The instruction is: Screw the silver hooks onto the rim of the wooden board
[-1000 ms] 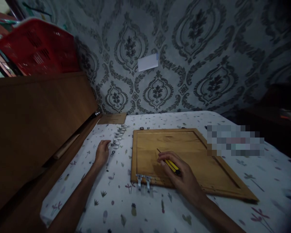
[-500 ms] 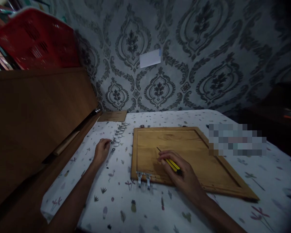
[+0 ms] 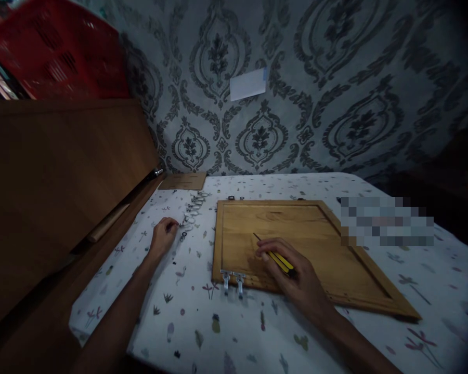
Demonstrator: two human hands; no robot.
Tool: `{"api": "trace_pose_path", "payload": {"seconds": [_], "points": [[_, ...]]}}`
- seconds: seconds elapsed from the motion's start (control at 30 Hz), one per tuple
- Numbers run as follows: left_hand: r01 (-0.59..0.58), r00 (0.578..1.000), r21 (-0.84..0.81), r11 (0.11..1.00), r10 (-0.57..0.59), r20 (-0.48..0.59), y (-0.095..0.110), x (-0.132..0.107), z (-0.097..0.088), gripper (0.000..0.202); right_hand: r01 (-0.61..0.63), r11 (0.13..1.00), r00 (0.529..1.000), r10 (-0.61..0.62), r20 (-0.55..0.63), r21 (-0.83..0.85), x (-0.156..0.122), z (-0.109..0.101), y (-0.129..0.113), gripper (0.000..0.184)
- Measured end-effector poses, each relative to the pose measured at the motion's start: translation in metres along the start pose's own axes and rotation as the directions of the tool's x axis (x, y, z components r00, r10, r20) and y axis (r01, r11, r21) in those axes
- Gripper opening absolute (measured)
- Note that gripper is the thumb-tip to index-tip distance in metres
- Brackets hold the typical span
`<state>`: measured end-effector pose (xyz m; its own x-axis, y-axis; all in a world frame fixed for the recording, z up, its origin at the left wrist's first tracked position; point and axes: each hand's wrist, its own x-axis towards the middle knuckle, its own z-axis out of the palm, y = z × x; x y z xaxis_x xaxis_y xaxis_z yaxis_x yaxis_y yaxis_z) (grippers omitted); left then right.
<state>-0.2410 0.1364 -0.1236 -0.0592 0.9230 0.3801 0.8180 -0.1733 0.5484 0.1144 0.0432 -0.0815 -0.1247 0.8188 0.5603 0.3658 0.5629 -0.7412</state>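
Observation:
A wooden cabinet door (image 3: 312, 244) lies flat on a white printed cloth (image 3: 226, 332). My right hand (image 3: 296, 280) rests on the door, closed around a yellow-and-black screwdriver (image 3: 277, 258) whose tip points up and left. Two metal hinges (image 3: 233, 280) stick out from the door's near edge. My left hand (image 3: 163, 240) lies on the cloth left of the door, fingers curled at a row of small metal fittings (image 3: 192, 213); whether it grips one is unclear in the dim light.
A large brown wooden panel (image 3: 58, 192) stands along the left. A red plastic crate (image 3: 58, 52) sits above it. A small flat wooden piece (image 3: 183, 181) lies by the patterned wall, where a pale note (image 3: 248, 84) hangs. A blurred patch is at the right.
Both hands stay where they were on the cloth and door. The view has tilted slightly, shifting everything a little up and to the right.

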Motion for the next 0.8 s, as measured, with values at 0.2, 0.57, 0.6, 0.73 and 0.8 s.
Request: {"api": "trace_pose_path", "payload": {"seconds": [0.2, 0.57, 0.6, 0.73, 0.8], "points": [[-0.008, 0.999, -0.011, 1.000, 0.009, 0.037, 0.000, 0.001, -0.002, 0.024, 0.015, 1.000, 1.000, -0.015, 0.004, -0.010, 0.002, -0.001, -0.002, 0.016], [-0.091, 0.980, -0.062, 0.994, 0.100, 0.172, -0.003, -0.002, -0.015, 0.023, 0.023, 1.000, 1.000, -0.023, 0.003, -0.012, 0.001, -0.003, 0.000, 0.014], [-0.091, 0.979, -0.069, 0.993, 0.102, 0.177, -0.004, -0.002, -0.016, 0.023, 0.026, 1.000, 1.000, -0.026, 0.001, -0.010, 0.001, -0.003, 0.000, 0.014], [-0.082, 0.980, -0.104, 0.991, 0.100, 0.175, -0.007, -0.003, -0.018, 0.023, 0.026, 1.000, 1.000, -0.026, 0.001, -0.006, 0.001, -0.003, -0.001, 0.014], [-0.084, 0.980, -0.121, 0.989, 0.104, 0.170, -0.008, -0.003, -0.018, 0.027, 0.027, 1.000, 1.000, -0.027, -0.001, -0.005, 0.001, -0.003, -0.001, 0.013]]}}
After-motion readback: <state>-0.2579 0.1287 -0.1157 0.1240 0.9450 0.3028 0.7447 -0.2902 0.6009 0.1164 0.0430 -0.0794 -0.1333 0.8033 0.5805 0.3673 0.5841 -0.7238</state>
